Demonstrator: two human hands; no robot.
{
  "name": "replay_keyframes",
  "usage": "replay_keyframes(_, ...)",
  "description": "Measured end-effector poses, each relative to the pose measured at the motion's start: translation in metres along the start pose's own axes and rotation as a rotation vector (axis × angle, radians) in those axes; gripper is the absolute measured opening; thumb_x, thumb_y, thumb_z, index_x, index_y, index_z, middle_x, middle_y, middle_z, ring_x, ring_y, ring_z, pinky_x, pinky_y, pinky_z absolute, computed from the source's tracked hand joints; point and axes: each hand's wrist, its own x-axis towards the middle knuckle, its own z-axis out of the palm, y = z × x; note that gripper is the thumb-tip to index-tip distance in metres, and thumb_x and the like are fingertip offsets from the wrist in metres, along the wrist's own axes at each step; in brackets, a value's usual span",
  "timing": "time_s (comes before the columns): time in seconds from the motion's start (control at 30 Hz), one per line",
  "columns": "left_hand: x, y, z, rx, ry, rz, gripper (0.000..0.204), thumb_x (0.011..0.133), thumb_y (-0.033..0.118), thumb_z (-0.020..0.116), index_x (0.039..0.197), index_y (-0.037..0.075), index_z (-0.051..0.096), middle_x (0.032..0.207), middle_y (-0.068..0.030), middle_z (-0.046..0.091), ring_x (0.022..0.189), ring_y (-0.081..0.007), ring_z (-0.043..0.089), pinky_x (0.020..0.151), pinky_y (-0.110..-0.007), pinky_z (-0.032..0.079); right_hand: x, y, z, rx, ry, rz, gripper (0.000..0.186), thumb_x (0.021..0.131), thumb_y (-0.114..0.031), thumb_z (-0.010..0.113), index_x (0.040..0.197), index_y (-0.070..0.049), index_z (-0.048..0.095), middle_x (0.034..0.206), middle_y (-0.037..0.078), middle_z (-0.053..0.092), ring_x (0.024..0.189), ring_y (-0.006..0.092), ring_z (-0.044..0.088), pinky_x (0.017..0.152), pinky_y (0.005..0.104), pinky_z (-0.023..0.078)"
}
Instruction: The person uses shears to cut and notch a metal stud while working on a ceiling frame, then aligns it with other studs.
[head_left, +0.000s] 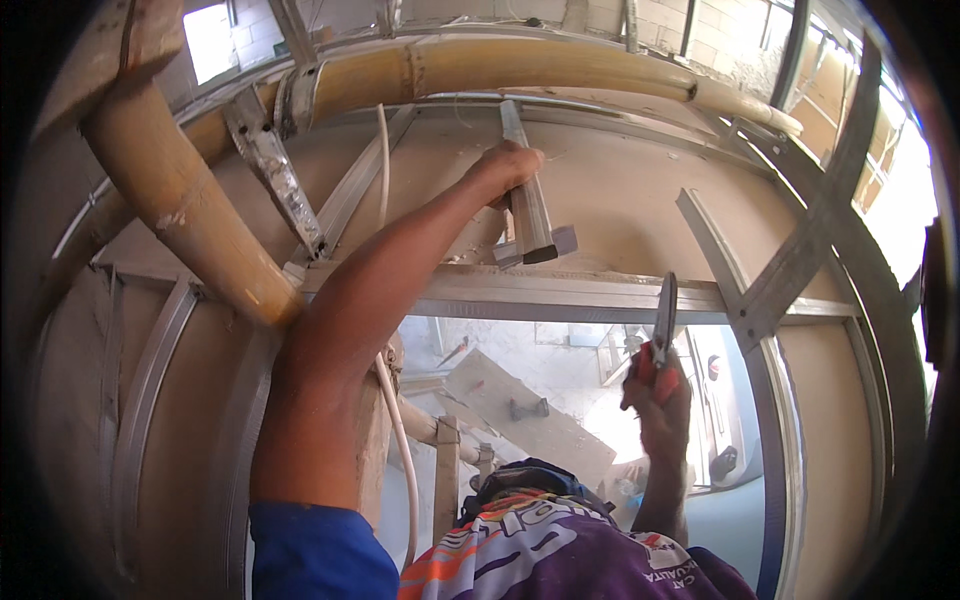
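Out ahead, my left hand is closed around a length of metal channel. The channel's near end hangs over a short metal offcut, close to the far edge of the opening in the frame. On the right, my right hand grips a pair of tin snips by the red handles, blades pointing up and away from me. The blades stand in front of the metal cross rail and look closed. My left palm and most of its fingers are hidden.
A thick bamboo pole crosses the far side; another bamboo pole slants down at the left. A white hose or cable hangs beside my left arm. Below the opening, a board and debris lie on the floor. A metal brace slants at right.
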Motion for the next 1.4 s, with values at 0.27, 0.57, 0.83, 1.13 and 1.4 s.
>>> replay_keyframes(0.27,-0.019,0.012,0.0,-0.637,-0.048,-0.034,0.034,0.086,0.034,0.043,0.103,0.004,0.045,0.088,-0.0203,0.058,0.063,-0.026,0.058,0.052,-0.043,0.047,-0.014,0.047,0.017,-0.191,0.016,-0.236,0.031,0.072,0.0,0.056,0.103,0.002,0.053,0.079,0.007,0.054,0.069,0.0148,0.057,0.06,0.0273,0.047)
replay_keyframes(0.57,-0.058,0.033,0.002,-1.027,-0.211,0.158,0.032,0.092,0.038,0.037,0.097,0.009,0.048,0.082,-0.0287,0.061,0.056,-0.0285,0.061,0.047,-0.037,0.05,-0.036,0.053,-0.008,0.331,-0.628,0.37,0.023,0.073,-0.004,0.055,0.095,0.004,0.053,0.064,0.004,0.053,0.052,0.0124,0.053,0.046,0.0253,0.041)
replay_keyframes(0.83,-0.062,0.034,-0.018,-1.025,-0.428,0.503,0.039,0.087,0.036,0.041,0.11,0.005,0.045,0.098,-0.0185,0.059,0.08,-0.0305,0.064,0.068,-0.044,0.055,-0.066,0.067,-0.02,-0.493,-0.807,0.508,0.027,0.081,-0.025,0.06,0.095,-0.001,0.062,0.07,0.009,0.062,0.06,0.017,0.062,0.053,0.0321,0.048)
replay_keyframes(1.13,-0.043,0.021,-0.021,-0.972,-0.484,0.637,0.044,0.079,0.023,0.061,0.115,0.011,0.039,0.106,-0.0122,0.056,0.093,-0.0285,0.061,0.084,-0.046,0.052,-0.016,-0.058,0.036,0.382,0.06,-0.734,0.016,0.091,-0.005,0.042,0.077,0.001,0.048,0.069,0.011,0.051,0.063,0.0174,0.053,0.056,0.0298,0.044)
replay_keyframes(1.4,-0.055,0.033,-0.017,-1.025,-0.537,0.596,0.041,0.091,0.036,0.048,0.116,0.004,0.044,0.092,-0.0071,0.054,0.102,-0.037,0.058,0.09,-0.043,0.049,0.051,-0.065,0.054,0.022,0.063,-0.379,0.02,0.09,-0.009,0.051,0.104,0.004,0.055,0.075,0.005,0.057,0.063,0.0101,0.056,0.057,0.0257,0.047)
